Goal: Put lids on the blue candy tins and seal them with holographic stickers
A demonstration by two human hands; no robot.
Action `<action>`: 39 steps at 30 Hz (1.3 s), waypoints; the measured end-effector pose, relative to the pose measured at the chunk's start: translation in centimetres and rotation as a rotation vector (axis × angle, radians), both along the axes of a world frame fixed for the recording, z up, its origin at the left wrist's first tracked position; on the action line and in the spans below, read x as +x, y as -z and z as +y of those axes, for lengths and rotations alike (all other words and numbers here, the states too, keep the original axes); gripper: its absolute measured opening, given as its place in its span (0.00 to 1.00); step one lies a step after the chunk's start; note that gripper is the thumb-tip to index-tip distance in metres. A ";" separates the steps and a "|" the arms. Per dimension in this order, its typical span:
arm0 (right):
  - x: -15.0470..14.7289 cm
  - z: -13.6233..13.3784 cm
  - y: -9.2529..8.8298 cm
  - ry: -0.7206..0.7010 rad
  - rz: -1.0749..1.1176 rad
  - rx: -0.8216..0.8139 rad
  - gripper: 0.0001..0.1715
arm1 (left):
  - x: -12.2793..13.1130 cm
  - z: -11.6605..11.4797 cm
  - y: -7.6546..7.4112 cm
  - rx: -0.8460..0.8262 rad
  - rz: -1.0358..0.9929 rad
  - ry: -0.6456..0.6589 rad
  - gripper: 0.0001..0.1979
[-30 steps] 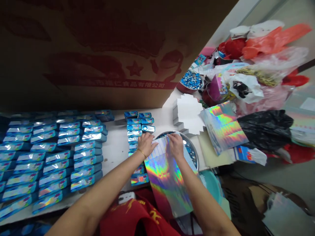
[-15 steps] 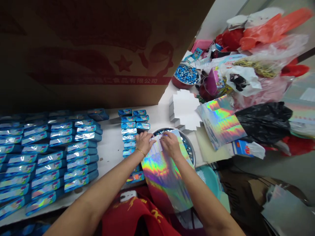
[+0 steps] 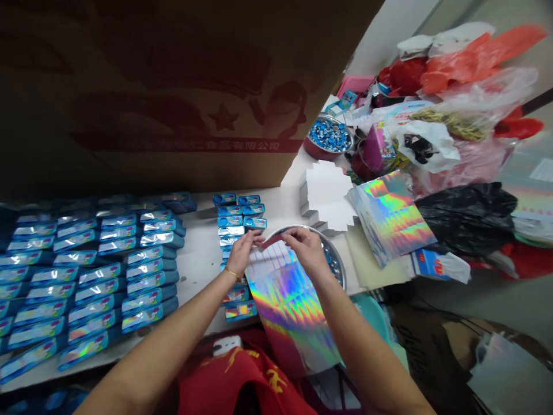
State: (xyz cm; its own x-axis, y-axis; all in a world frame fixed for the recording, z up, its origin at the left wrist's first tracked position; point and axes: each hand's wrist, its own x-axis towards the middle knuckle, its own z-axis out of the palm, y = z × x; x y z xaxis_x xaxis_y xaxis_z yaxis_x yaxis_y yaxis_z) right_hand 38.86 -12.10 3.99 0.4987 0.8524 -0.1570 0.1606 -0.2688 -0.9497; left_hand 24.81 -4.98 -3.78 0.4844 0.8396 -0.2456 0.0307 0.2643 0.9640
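Observation:
A shiny holographic sheet (image 3: 294, 311) lies slanted in front of me, its lower part over my lap and its top end over a metal bowl (image 3: 341, 259). Whitish, lined rows show along the sheet's top end. Just above that end, a narrow reddish strip (image 3: 271, 240), probably a sticker, stretches between my fingertips. My left hand (image 3: 243, 251) pinches its left end, beside the row of blue boxes (image 3: 240, 311). At the right end, my right hand (image 3: 306, 246) pinches it with thumb and forefinger. The bowl is partly hidden by the sheet and my right hand.
Several rows of blue boxes (image 3: 149, 282) cover the table's left side. A large carton (image 3: 181, 98) rises behind. White die-cut cards (image 3: 330, 193), another holographic sheet (image 3: 393, 219) and a bowl of small blue pieces (image 3: 329, 135) are at right, near plastic bags (image 3: 466, 202).
My hands have moved apart and lifted slightly from the sheet's top end, with the narrow strip now stretched between them. More whitish rows show on the sheet. The view has shifted slightly.

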 end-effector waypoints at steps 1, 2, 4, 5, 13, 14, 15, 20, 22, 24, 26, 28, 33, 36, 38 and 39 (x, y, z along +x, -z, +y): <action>-0.5 0.7 0.9 0.051 0.107 -0.008 0.09 | -0.8 0.1 -0.4 -0.128 -0.074 -0.041 0.23; -1.1 1.3 1.7 0.094 0.200 -0.020 0.10 | -1.6 0.2 -0.8 -0.218 -0.118 -0.080 0.23; -2.6 2.3 3.4 0.151 0.341 -0.049 0.11 | -3.0 0.6 -1.4 -0.292 -0.143 -0.147 0.23; -3.4 2.7 4.1 0.172 0.391 -0.059 0.12 | -3.6 0.9 -1.5 -0.303 -0.139 -0.175 0.23; -9.8 7.7 8.8 0.267 0.281 0.060 0.12 | -7.8 6.5 1.1 -0.149 0.067 -0.325 0.17; -10.3 8.5 9.3 0.270 0.225 0.070 0.12 | -8.1 7.4 1.6 -0.108 0.108 -0.326 0.16; -10.5 9.3 9.6 0.270 0.157 0.068 0.12 | -8.3 8.2 2.1 -0.072 0.148 -0.323 0.16; -10.5 11.6 10.5 0.233 -0.281 -0.014 0.10 | -8.0 11.3 4.1 0.017 0.260 -0.307 0.14; -10.5 11.9 10.6 0.217 -0.425 -0.071 0.09 | -7.7 11.8 4.8 0.023 0.283 -0.308 0.14; -10.5 12.0 10.8 0.205 -0.526 -0.123 0.09 | -7.4 12.0 5.4 0.026 0.310 -0.308 0.14; -10.6 12.1 10.9 0.187 -0.603 -0.169 0.09 | -7.1 12.1 6.0 0.027 0.333 -0.300 0.14; -10.7 12.3 10.9 0.156 -0.665 -0.213 0.09 | -7.0 12.1 6.5 0.031 0.356 -0.290 0.15; -9.9 12.1 10.3 0.074 -0.795 -0.279 0.12 | -7.0 12.0 7.1 0.088 0.450 -0.297 0.14; -9.5 11.0 9.8 -0.153 -0.974 -0.263 0.15 | -6.9 11.4 6.8 0.166 0.493 -0.256 0.11; -9.5 10.5 9.6 -0.330 -1.085 -0.250 0.19 | -6.8 10.7 6.5 0.222 0.491 -0.206 0.13; -9.6 10.4 9.6 -0.395 -1.123 -0.247 0.21 | -6.8 10.4 6.3 0.254 0.502 -0.174 0.15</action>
State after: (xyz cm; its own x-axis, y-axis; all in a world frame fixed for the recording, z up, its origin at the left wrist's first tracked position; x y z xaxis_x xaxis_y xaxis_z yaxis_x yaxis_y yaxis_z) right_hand 29.27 -1.70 -5.57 0.1744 0.9846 0.0156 0.9725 -0.1697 -0.1594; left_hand 18.06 5.40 -10.13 0.2109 0.9588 -0.1902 0.4769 0.0689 0.8763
